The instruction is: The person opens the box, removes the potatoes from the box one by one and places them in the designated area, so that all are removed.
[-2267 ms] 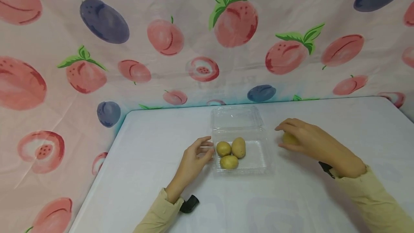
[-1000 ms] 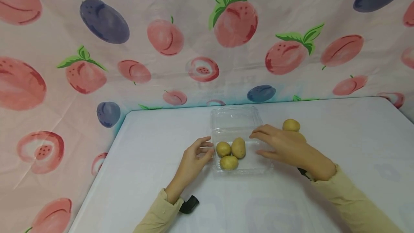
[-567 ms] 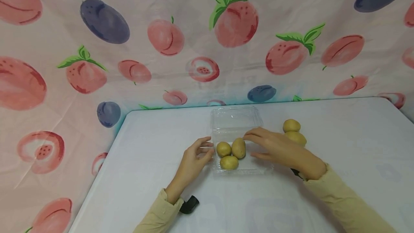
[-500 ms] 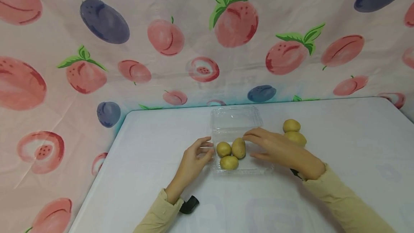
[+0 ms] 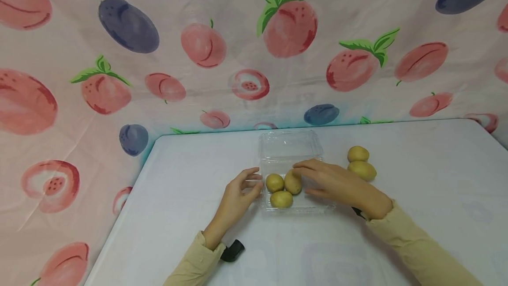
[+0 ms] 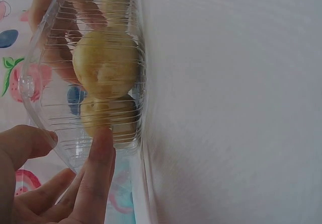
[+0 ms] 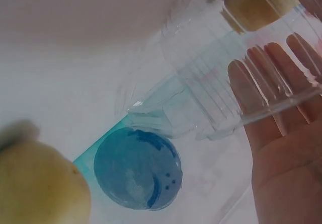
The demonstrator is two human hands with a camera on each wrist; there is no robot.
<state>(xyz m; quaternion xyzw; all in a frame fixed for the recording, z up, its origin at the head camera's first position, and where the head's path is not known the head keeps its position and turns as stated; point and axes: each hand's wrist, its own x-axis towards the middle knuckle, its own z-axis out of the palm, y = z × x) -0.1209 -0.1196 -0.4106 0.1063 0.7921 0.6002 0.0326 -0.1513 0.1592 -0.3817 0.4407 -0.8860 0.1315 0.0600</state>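
A hinged clear plastic container (image 5: 315,202) lies with its lid (image 5: 291,144) folded back. Inside are three potatoes: a round one (image 5: 274,183), a front one (image 5: 281,199) and an oblong one (image 5: 293,183). My left hand (image 5: 240,191) is at the container's left side; in the left wrist view its thumb meets the rim and a straight finger touches the ribbed wall (image 6: 55,103). My right hand (image 5: 337,184) reaches over the right side, its fingertips overlapping the top of the oblong potato. In the right wrist view the right palm (image 7: 292,168) shows bare, fingers extended behind clear plastic.
Two more potatoes, a back one (image 5: 358,154) and a front one (image 5: 362,171), lie on the white table (image 5: 190,167) right of the container, close behind the right hand. A fruit-printed cloth (image 5: 238,21) hangs along the table's back edge.
My right hand has moved left, from over the potatoes on the table to the oblong potato in the container. Both table potatoes are now uncovered. The left hand has stayed in place.
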